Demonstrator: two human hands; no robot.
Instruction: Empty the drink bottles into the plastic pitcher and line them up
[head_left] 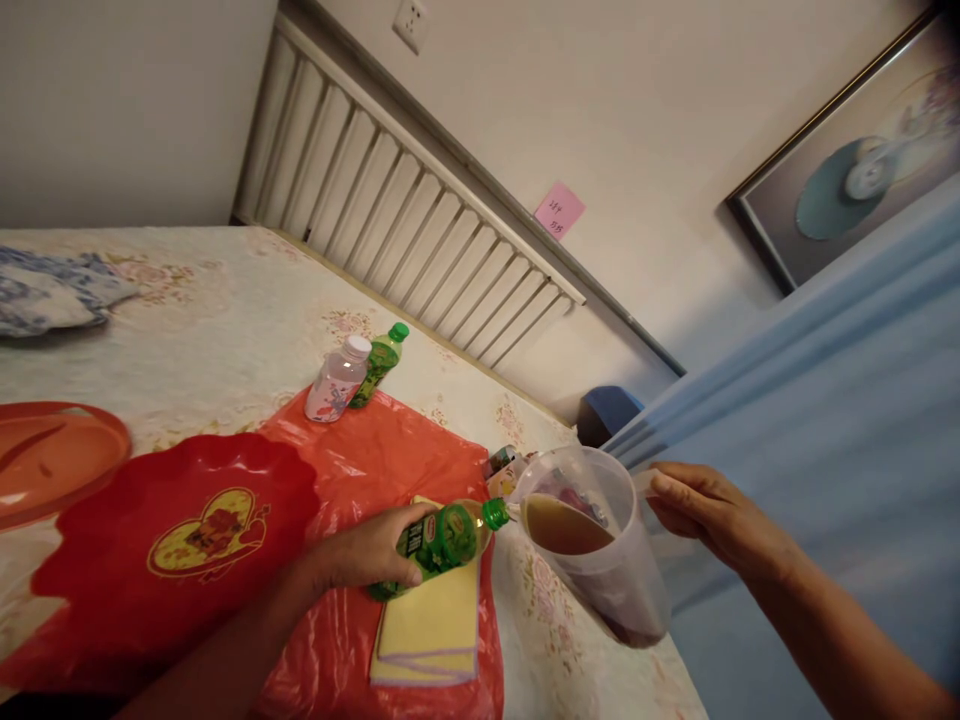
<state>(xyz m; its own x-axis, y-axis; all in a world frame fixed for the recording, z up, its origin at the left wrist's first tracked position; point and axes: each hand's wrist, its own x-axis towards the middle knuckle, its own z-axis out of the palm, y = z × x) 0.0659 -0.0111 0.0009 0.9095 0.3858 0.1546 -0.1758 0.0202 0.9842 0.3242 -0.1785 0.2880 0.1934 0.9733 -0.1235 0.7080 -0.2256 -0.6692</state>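
Over the near right part of the white table cover with pink flowers [247,310], a big see-through plastic jug [626,585] with brown-yellow drink [566,528] inside is held by its handle in the right hand [701,505] and tipped to the left. Just left of its lip, a green plastic drink bottle [450,540] is gripped around the middle by the left hand [386,548] and leaned to the right, green top end first. Whether that end is closed by a cap cannot be told.

If the jug is tipped too far, or a gap is left between lip and bottle, drink could be spilled. The folded yellow cloth [435,630] and the shiny red plastic sheet [412,445] below might be made wet. If the bottle is squeezed too hard, its thin side could be pushed in.

One jug and two green bottles can be counted: the one being held, and a standing green bottle [379,365] at the far edge of the sheet. Beside it, one clear bottle with a white cap [335,388] is seen. To the left, one red wavy-edged tray [289,480] and one round orange plate [45,470] are found. At the far left, one blue-and-white cloth [52,290] is seen.
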